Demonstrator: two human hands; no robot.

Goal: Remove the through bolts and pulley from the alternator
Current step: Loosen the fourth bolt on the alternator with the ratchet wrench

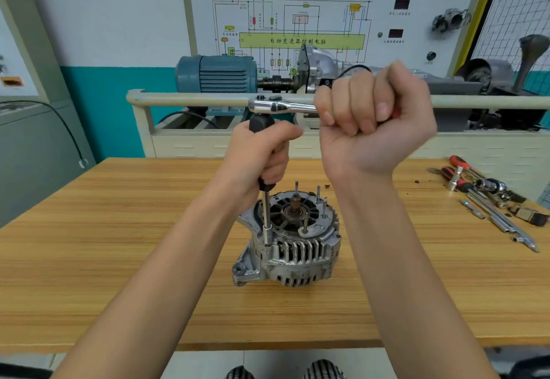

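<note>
1. Silver, ribbed alternator (pixel 293 240) standing near the middle of a striped wooden table (pixel 119 259), thin studs poking up on top.
2. Left hand (pixel 262 152) wrapped round a black driver handle (pixel 262 124), metal shaft straight down onto the alternator's left rim.
3. Right hand (pixel 372 119) squeezing a shiny ratchet (pixel 279 106), lying flat on the handle top.
4. Loose tools (pixel 488 200) near the table's right edge; bare wood left and front.

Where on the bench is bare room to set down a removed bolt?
Bare wood lies left of the grey finned alternator, out to the wooden bench's left edge, and between the alternator and the near edge. The far right is crowded with loose sockets and red-handled tools.
</note>
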